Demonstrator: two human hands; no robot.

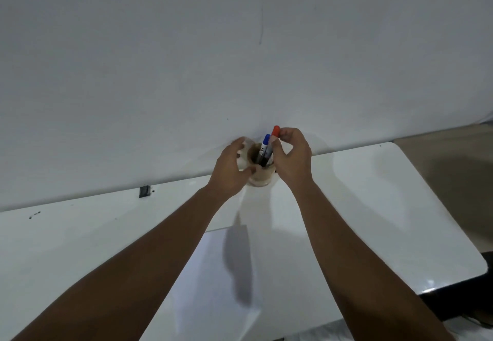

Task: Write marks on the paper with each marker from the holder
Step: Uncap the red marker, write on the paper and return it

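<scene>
A white table point(373, 194) is seen from above, set against a pale wall point(240, 47). A sheet of paper point(208, 287) lies flat on the near part of the table, between the two forearms, and is crossed by a dark shadow. A round tan holder point(260, 176) stands at the far edge of the table, close to the wall, well beyond the paper.

Two markers are seen upright in the holder, leaning slightly to the right. The blue marker point(265, 144) stands on the left with its blue cap uppermost. The red marker point(274, 134) stands just beside it on the right and rises higher, its red-orange cap above the blue one.

The left hand point(232, 164) is curled partly open around the left side of the holder, with the thumb laid against the near rim and the fingers bent round the far side. The right hand point(292, 156) is pinched on the red marker just below its cap, thumb and forefinger closed upon the barrel, the other fingers folded loosely behind.

A small dark fitting point(144, 191) is set at the table's far edge on the left. A few dark specks mark the table at the far left
</scene>
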